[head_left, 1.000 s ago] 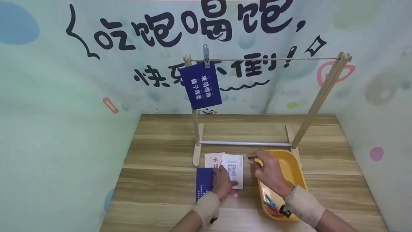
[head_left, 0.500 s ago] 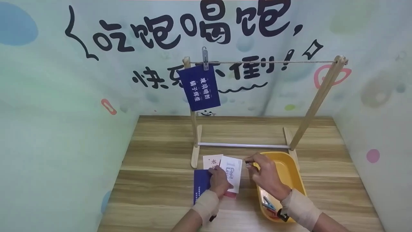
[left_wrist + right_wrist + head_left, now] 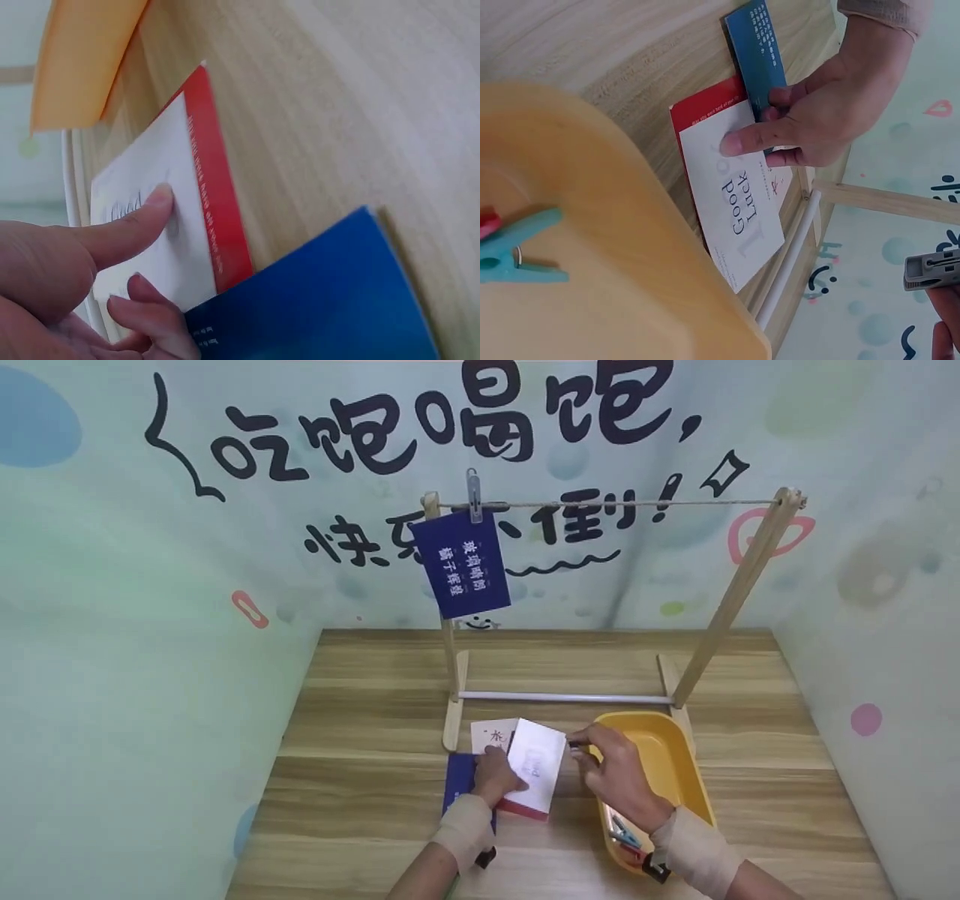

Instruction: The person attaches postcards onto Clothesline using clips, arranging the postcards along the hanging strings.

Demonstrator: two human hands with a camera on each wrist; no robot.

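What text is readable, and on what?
"吃饱喝饱, 快…倒!": wall, middle partly covered.
"玻璃晴朗 橘子辉煌": hanging card.
"Good Luck": white card; other print too faint.
"水": pink card, rest covered.
Too blurred to read: red strip.
Too small to read: blue card.

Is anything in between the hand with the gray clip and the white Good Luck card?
Nothing visible is in the way: the right hand holds the gray clip just beside the white card. The yellow tray sits partly under that hand, not between them.
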